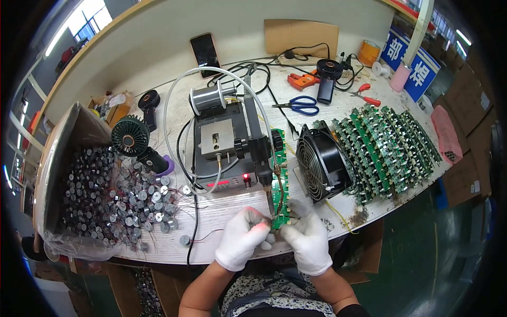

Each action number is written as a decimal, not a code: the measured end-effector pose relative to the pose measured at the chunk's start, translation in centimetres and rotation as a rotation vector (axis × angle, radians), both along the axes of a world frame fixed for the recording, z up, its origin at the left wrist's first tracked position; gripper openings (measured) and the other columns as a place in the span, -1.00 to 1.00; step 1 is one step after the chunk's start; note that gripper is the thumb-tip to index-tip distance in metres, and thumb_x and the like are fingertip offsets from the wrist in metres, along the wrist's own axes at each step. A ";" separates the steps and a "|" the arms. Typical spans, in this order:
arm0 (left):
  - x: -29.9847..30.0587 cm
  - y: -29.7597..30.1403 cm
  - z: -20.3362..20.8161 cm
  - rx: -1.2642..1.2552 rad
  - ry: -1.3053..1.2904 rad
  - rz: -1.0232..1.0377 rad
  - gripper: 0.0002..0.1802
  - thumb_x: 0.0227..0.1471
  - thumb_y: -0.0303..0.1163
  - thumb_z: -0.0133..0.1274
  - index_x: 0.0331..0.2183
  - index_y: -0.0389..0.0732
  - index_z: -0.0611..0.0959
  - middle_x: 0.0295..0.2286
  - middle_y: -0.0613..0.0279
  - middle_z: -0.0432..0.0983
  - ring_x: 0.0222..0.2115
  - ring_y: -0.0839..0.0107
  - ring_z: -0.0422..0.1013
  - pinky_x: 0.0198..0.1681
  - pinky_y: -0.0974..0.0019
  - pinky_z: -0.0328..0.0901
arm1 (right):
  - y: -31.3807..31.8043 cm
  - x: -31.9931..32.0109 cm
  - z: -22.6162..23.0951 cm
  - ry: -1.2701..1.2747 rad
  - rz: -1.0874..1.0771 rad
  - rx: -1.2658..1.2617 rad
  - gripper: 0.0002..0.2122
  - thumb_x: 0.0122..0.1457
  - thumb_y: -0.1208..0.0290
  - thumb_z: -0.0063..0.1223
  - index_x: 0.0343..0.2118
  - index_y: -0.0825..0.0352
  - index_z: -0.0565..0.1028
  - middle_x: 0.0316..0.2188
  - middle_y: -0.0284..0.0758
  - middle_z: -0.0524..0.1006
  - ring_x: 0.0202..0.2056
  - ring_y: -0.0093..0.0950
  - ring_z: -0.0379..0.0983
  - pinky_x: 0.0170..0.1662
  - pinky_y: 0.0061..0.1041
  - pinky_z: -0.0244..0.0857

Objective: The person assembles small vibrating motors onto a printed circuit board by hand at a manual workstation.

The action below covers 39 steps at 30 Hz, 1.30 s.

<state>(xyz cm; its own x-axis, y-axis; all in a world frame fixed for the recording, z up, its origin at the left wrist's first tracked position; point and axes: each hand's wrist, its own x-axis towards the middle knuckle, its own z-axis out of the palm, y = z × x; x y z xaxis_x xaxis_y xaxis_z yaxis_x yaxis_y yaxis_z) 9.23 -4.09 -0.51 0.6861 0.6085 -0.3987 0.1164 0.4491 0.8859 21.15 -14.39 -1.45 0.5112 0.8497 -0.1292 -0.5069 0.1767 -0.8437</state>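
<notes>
My left hand (244, 239), in a white glove with grey fingertips, is closed in a pinch at the near end of a long green circuit board (280, 182). What its fingers hold is hidden. My right hand (307, 240), gloved alike, grips the board's near right edge between thumb and fingers. Just above the left fingertips, a soldering iron (260, 153) on a stand points its tip down at the board. Solder wire comes off a spool (207, 99) on the grey soldering station (227, 148), whose red light is lit.
Small round motors (140, 203) with thin wires spill from a plastic-lined box at left. A handheld fan (132, 138) stands among them. Right of the board are a black square fan (322, 164) and rows of circuit boards (383, 150). Blue scissors (302, 105), pliers (365, 95) and a phone (205, 54) lie behind.
</notes>
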 end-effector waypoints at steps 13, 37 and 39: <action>-0.4 0.2 -0.9 -0.143 -0.062 -0.030 -0.84 0.03 -0.43 0.00 -0.39 -0.34 0.45 -0.51 0.12 0.49 -0.62 0.53 0.39 -0.54 0.50 0.33 | -0.2 0.1 0.4 -0.012 0.027 -0.095 -0.53 0.10 0.67 -0.04 0.08 0.65 0.14 -0.14 -0.15 0.42 -0.16 -0.48 0.44 -0.08 -0.53 0.35; -9.3 0.8 2.1 1.568 0.662 0.318 -0.73 -0.35 -0.58 0.26 -0.43 -0.21 0.63 -0.40 0.19 0.50 -0.39 0.21 0.41 -0.31 0.26 0.32 | -0.3 -0.3 0.1 -0.119 -0.028 -0.221 -0.59 0.03 0.68 0.00 -0.02 0.61 0.27 -0.25 -0.17 0.46 -0.33 -0.50 0.46 -0.21 -0.53 0.37; -10.4 1.0 1.9 1.600 0.803 0.339 -0.71 -0.33 -0.50 0.28 -0.40 -0.20 0.63 -0.36 0.21 0.49 -0.37 0.18 0.41 -0.28 0.21 0.32 | -0.2 -0.4 0.2 -0.104 -0.035 -0.220 -0.60 0.04 0.68 0.00 -0.02 0.61 0.27 -0.24 -0.17 0.46 -0.33 -0.51 0.45 -0.21 -0.54 0.38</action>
<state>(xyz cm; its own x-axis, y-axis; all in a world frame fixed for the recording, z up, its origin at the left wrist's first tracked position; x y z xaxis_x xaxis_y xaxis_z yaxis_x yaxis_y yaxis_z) -1.20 -3.14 1.34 0.4232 0.7500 0.5084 0.7783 -0.5882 0.2199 20.73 -14.60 -1.28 0.5597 0.7888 -0.2542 -0.4123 -0.0011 -0.9111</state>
